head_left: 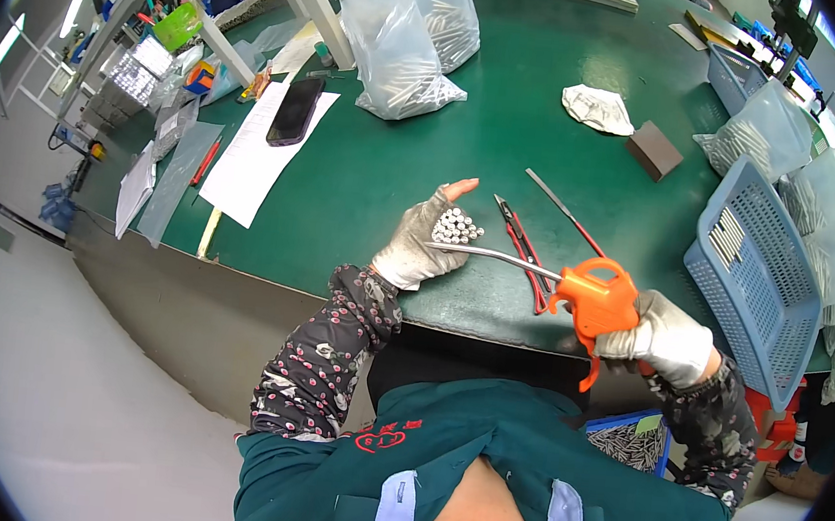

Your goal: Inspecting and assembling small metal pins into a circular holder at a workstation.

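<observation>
My left hand (413, 246), in a pale fingerless glove, is closed round a bundle of small metal rods (455, 226), whose shiny round ends face up. My right hand (666, 337), also gloved, grips an orange air blow gun (597, 300). The gun's long bent metal nozzle points left, and its tip lies close to the rod ends. On the green bench just beyond the nozzle are red-handled pliers (521, 245) and a thin file with a red handle (565, 210).
A blue basket (771, 295) with several rods stands at the right, near bags of rods (751, 142). A brown block (655, 151) and a crumpled white cloth (596, 109) lie farther back. Plastic bags of rods (401, 68), a phone (295, 111) and papers (244, 179) are at the left.
</observation>
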Demonstrator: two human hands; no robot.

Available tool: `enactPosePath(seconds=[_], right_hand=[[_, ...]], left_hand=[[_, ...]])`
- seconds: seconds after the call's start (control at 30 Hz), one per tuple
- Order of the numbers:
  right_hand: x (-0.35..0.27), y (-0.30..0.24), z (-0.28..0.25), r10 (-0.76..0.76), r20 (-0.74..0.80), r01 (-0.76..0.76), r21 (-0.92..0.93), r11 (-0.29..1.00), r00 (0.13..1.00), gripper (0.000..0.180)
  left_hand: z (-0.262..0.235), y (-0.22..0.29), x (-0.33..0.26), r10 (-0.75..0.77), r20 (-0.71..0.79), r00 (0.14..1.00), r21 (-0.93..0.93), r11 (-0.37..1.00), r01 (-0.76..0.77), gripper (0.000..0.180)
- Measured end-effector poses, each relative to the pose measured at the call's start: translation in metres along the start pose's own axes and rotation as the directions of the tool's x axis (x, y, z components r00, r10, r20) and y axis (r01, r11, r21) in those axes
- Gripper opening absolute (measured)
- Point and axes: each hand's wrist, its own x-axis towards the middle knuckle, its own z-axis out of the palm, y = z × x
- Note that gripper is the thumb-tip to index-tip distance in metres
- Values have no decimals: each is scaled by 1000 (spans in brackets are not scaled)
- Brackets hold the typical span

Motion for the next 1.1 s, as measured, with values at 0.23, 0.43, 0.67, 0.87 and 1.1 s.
enactPosePath(seconds=[0.23, 0.43, 0.67, 0.87, 1.1], right_hand=[[0, 28, 5, -326, -239, 235, -342, 910, 915, 38], [2, 8, 12, -320, -207, 122, -635, 763, 925, 48], [4, 13, 11, -405, -201, 168, -684, 709, 892, 47], [8, 11, 14, -391, -204, 152, -688, 709, 898, 45], [11, 6, 16, -361, -192, 154, -657, 738, 913, 47]], left_hand=[[1, 0, 2, 41, 0, 999, 51, 998, -41, 76], [1, -2, 2, 74, -7, 997, 85, 994, -73, 76], [0, 1, 1, 37, -7, 999, 55, 998, -36, 76], [0, 2, 2, -8, -13, 1000, 29, 1000, 8, 77], [-2, 7, 1, 6, 2, 1000, 21, 1000, -6, 83]])
